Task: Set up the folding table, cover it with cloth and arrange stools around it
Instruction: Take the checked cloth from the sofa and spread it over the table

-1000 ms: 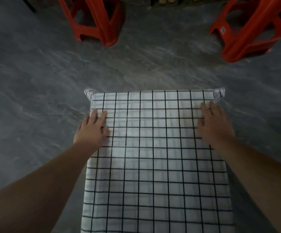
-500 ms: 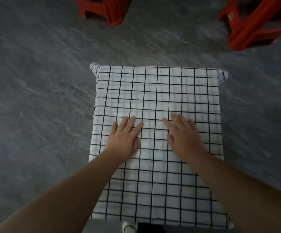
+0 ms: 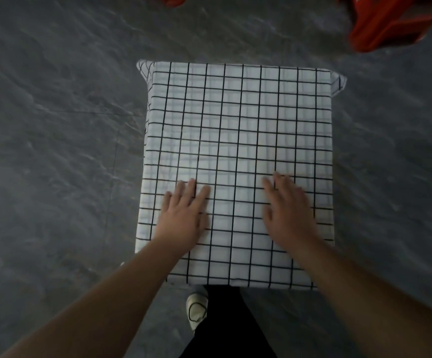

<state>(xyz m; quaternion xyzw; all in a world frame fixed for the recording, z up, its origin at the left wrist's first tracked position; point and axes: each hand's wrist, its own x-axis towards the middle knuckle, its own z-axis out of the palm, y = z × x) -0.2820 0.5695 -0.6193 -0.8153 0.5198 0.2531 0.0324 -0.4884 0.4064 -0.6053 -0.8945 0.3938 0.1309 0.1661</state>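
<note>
A white cloth with a black grid (image 3: 238,130) covers the whole top of the small table and hangs over its edges; the table itself is hidden under it. My left hand (image 3: 184,213) lies flat on the cloth at the near left, fingers spread. My right hand (image 3: 287,210) lies flat on the cloth at the near right, slightly blurred. Neither hand grips anything. A red plastic stool (image 3: 396,19) stands on the floor at the far right, cut off by the frame. Only a corner of another red stool (image 3: 175,0) shows at the top edge.
Dark grey marbled floor (image 3: 54,151) surrounds the table on all sides. My own dark trouser leg and a white shoe (image 3: 196,310) show just below the table's near edge.
Both hands slid back from the far corners of the cloth towards me, came together mid-table, then spread apart again near the front. The view tilted down, so the stools slipped towards the top edge.
</note>
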